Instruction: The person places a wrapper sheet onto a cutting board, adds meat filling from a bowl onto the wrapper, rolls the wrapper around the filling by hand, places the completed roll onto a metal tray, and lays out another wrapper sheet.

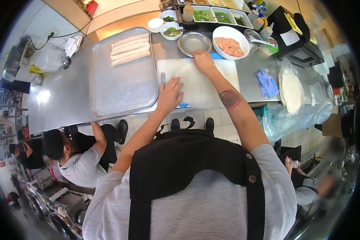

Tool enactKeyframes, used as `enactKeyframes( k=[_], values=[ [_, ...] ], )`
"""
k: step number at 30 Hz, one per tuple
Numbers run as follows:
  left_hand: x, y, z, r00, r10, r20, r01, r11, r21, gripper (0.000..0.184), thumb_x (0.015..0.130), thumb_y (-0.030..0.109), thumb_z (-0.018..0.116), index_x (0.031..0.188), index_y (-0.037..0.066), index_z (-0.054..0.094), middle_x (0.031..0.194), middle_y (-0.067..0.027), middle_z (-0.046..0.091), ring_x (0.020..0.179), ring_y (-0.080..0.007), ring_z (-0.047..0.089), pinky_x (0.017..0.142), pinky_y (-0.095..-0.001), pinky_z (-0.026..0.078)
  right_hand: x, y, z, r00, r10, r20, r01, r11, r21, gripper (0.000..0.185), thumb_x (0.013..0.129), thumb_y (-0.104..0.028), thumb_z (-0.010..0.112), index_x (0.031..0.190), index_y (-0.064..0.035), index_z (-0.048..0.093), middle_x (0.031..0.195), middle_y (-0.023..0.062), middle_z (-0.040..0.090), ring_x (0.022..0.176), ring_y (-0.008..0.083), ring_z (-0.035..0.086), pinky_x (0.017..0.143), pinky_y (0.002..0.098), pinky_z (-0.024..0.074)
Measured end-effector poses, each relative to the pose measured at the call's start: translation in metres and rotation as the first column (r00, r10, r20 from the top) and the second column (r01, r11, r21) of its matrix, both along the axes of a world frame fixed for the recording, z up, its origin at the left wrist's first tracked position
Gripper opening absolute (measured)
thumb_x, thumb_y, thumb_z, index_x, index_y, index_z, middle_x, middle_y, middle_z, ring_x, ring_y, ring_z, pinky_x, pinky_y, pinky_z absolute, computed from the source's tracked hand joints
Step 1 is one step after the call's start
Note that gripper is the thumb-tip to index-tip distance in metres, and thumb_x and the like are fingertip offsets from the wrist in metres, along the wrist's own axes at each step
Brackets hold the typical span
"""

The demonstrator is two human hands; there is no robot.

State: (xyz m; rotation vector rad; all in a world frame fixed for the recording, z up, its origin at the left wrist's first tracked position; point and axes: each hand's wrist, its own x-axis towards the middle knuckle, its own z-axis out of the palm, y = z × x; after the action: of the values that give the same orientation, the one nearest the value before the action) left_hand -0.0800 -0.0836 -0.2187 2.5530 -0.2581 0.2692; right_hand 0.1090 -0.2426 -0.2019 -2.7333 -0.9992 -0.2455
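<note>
So, your left hand (171,94) lies with fingers spread at the cutting board's (164,66) left edge, clamping nothing; your right hand (204,62) bunches its fingers at the metal bowl (180,45) just beyond the board, can't tell if pinching. Pale sheet (194,82) lies on the board; a nudged rim could tip the bowl, and any liquid might soften or tear the sheet. Paper (289,38) right of the board: no readable writing; no brands legible.

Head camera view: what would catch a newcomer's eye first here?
Probably the neat row of pale rolls at the far end of the big metal tray, on the left. Next might come the pink minced meat in a white bowl behind the cutting board. In the middle, the left hand lies spread at the board's left side while the right hand reaches the round metal dish.
</note>
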Motion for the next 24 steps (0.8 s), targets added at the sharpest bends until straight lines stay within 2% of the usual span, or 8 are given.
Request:
enactKeyframes(
  k=[5, 7, 11, 14, 16, 17, 20, 24],
  values=[
    [-0.001, 0.0, -0.003, 1.0, 0.019, 0.01, -0.019, 1.0, 0.009, 0.037, 0.082, 0.021, 0.062, 0.117, 0.01, 0.056, 0.139, -0.0093, 0.044, 0.135, -0.0279, 0.036, 0.106, -0.0589, 0.026, 0.007, 0.0, -0.006, 0.999, -0.005, 0.032, 0.007, 0.997, -0.08, 0.02, 0.081, -0.015, 0.061, 0.099, -0.0059, 0.064, 0.102, 0.0141, 0.064, 0.097, 0.0313, 0.063, 0.09, 0.0397, 0.0461],
    [-0.001, -0.001, -0.003, 1.0, 0.011, 0.016, -0.012, 1.0, 0.014, 0.037, 0.082, 0.021, 0.062, 0.117, 0.01, 0.055, 0.139, -0.0092, 0.044, 0.134, -0.028, 0.036, 0.106, -0.0592, 0.025, 0.009, -0.006, -0.003, 0.997, 0.026, -0.071, -0.025, 1.0, 0.018, 0.017, 0.083, -0.016, 0.059, 0.096, -0.0053, 0.064, 0.1, 0.0144, 0.064, 0.098, 0.0317, 0.062, 0.09, 0.0384, 0.0465],
    [-0.001, 0.0, -0.005, 0.999, 0.019, 0.032, -0.02, 0.999, 0.028, 0.039, 0.081, 0.021, 0.063, 0.118, 0.011, 0.055, 0.139, -0.0085, 0.044, 0.134, -0.0289, 0.037, 0.105, -0.0588, 0.027, -0.035, -0.018, 0.006, 0.999, 0.02, -0.05, -0.008, 0.97, 0.244, 0.022, 0.085, -0.021, 0.058, 0.097, -0.0036, 0.065, 0.101, 0.0147, 0.065, 0.099, 0.0319, 0.062, 0.091, 0.0361, 0.0471],
    [-0.002, -0.003, -0.006, 0.999, 0.01, 0.036, -0.012, 0.999, 0.048, 0.04, 0.081, 0.021, 0.062, 0.119, 0.011, 0.055, 0.139, -0.0084, 0.044, 0.134, -0.0288, 0.037, 0.105, -0.0589, 0.027, -0.077, -0.016, -0.023, 0.989, 0.031, -0.146, 0.015, 0.953, 0.302, 0.04, 0.087, -0.03, 0.058, 0.117, -0.0026, 0.059, 0.121, 0.0175, 0.058, 0.114, 0.0327, 0.054, 0.1, 0.0414, 0.0408],
    [-0.001, -0.002, -0.004, 0.999, 0.018, 0.039, -0.02, 0.999, 0.048, 0.04, 0.081, 0.021, 0.062, 0.119, 0.011, 0.055, 0.139, -0.0083, 0.044, 0.134, -0.0285, 0.036, 0.105, -0.0584, 0.027, -0.09, -0.008, -0.027, 0.998, -0.067, -0.003, 0.067, 0.994, 0.086, 0.063, 0.087, -0.039, 0.059, 0.137, -0.0041, 0.043, 0.142, 0.0186, 0.04, 0.132, 0.0326, 0.038, 0.109, 0.0494, 0.0289],
    [-0.001, -0.002, -0.004, 0.999, 0.004, 0.034, -0.006, 0.999, 0.043, 0.04, 0.081, 0.021, 0.062, 0.119, 0.011, 0.055, 0.139, -0.0083, 0.044, 0.134, -0.0285, 0.036, 0.105, -0.0584, 0.027, -0.085, -0.009, -0.031, 0.984, -0.096, -0.15, 0.107, 0.992, 0.067, 0.077, 0.088, -0.048, 0.056, 0.144, -0.0035, 0.03, 0.151, 0.018, 0.025, 0.14, 0.0313, 0.024, 0.111, 0.057, 0.0174],
    [-0.001, -0.003, -0.001, 1.0, -0.003, 0.011, 0.002, 0.998, 0.057, 0.04, 0.08, 0.021, 0.063, 0.119, 0.011, 0.055, 0.139, -0.0082, 0.044, 0.134, -0.0283, 0.036, 0.105, -0.0581, 0.028, -0.082, -0.019, -0.031, 0.928, -0.366, -0.075, 0.369, 0.929, 0.026, 0.081, 0.087, -0.054, 0.053, 0.143, 0.0006, 0.03, 0.151, 0.0179, 0.026, 0.14, 0.0321, 0.024, 0.11, 0.0593, 0.0165],
    [-0.002, -0.003, 0.0, 1.0, 0.021, 0.015, -0.021, 0.998, 0.056, 0.04, 0.08, 0.021, 0.062, 0.119, 0.011, 0.055, 0.14, -0.0077, 0.044, 0.135, -0.0276, 0.036, 0.106, -0.0575, 0.027, -0.103, -0.061, -0.022, 0.854, -0.517, -0.057, 0.517, 0.856, -0.031, 0.087, 0.086, -0.058, 0.051, 0.143, 0.0037, 0.028, 0.152, 0.0183, 0.024, 0.141, 0.0325, 0.022, 0.109, 0.0617, 0.0141]
  ],
)
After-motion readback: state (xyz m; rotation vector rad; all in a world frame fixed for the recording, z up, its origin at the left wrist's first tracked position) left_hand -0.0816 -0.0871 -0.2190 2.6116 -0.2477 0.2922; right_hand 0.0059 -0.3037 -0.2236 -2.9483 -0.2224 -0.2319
